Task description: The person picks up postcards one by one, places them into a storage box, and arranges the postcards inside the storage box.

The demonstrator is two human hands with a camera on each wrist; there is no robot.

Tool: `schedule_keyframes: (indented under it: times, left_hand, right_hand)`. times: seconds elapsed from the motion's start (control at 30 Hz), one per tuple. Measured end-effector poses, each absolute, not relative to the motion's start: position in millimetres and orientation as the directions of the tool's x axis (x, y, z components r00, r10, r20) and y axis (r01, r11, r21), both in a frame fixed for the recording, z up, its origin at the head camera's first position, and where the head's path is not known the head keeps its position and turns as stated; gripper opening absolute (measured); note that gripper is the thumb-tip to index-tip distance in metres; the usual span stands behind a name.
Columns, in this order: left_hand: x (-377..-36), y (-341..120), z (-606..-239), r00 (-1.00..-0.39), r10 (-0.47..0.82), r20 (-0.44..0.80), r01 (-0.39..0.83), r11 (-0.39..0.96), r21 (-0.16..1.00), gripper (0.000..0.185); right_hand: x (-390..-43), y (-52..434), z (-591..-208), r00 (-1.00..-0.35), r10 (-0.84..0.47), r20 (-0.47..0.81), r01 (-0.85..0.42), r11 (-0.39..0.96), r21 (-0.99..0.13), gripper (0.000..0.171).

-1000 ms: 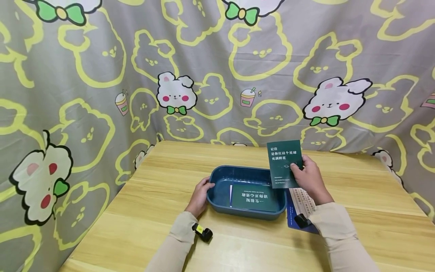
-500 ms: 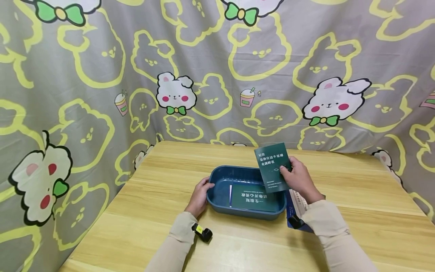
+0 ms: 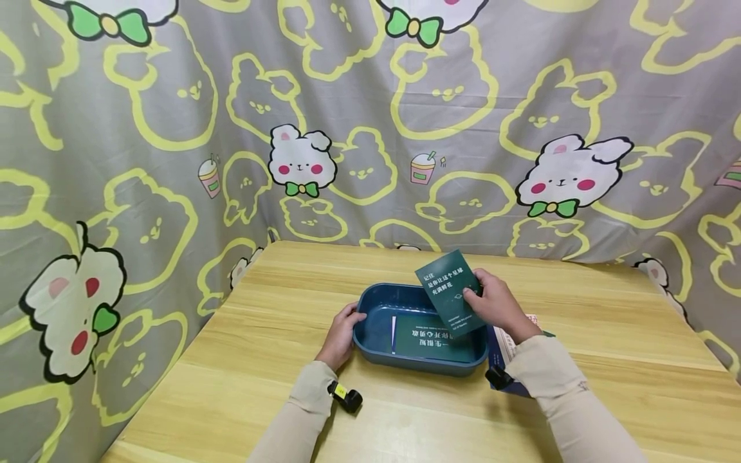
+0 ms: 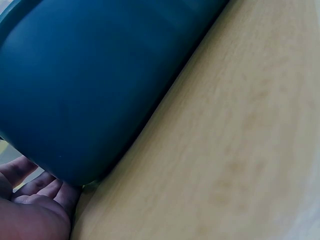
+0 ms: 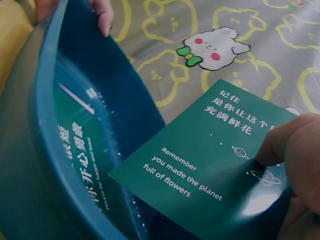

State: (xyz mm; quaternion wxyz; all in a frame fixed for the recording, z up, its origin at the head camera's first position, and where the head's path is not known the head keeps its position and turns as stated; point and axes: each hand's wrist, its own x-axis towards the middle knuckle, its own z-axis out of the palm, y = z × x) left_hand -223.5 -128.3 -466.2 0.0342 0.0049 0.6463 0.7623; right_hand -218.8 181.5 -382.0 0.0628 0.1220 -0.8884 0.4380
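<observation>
A dark blue tray (image 3: 373, 302) sits on the wooden table (image 3: 260, 360) with a green card (image 3: 428, 339) lying flat in it. My left hand (image 3: 340, 334) holds the tray's left end, fingers over its rim (image 5: 102, 15). My right hand (image 3: 492, 307) pinches a second green card (image 3: 448, 291) with white text, tilted over the tray's right part. In the right wrist view this card (image 5: 210, 150) hangs just above the tray wall (image 5: 30, 150), my thumb (image 5: 285, 140) on its face. The left wrist view shows the tray's outer wall (image 4: 85, 90) against my palm (image 4: 35, 210).
More printed cards (image 3: 509, 341) lie on the table right of the tray, partly under my right forearm. A cartoon-rabbit curtain (image 3: 370, 128) closes in the back and both sides. Bare tabletop stretches to the left and front.
My right hand has carried the held card leftward and down, from right of the tray to over its right part, tilting it. The left hand has stayed on the tray.
</observation>
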Motion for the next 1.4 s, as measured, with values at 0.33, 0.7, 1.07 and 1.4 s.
schedule_keyframes:
  times: [0.33, 0.7, 1.07, 1.4]
  left_hand:
    - [-222.6, -129.1, -466.7, -0.997, 0.066, -0.04, -0.05, -0.157, 0.986, 0.044]
    - [-222.9, -128.6, -466.6, -0.997, 0.071, -0.043, -0.054, -0.156, 0.986, 0.044]
    - [-221.7, -128.7, -464.7, -0.996, 0.075, -0.043, -0.055, -0.155, 0.986, 0.045]
    - [-222.2, -129.5, -466.1, -0.996, 0.078, -0.045, -0.055, -0.135, 0.989, 0.046]
  right_hand:
    - [-222.0, 171.4, -384.0, -0.942, -0.256, 0.215, -0.329, 0.594, -0.734, 0.035]
    - [-227.7, 163.9, -385.4, -0.91, -0.382, 0.16, -0.377, 0.604, -0.702, 0.029]
    - [-233.0, 153.6, -388.8, -0.851, -0.516, 0.097, -0.462, 0.648, -0.605, 0.032]
    - [-230.8, 145.1, -394.9, -0.828, -0.558, 0.051, -0.51, 0.713, -0.481, 0.038]
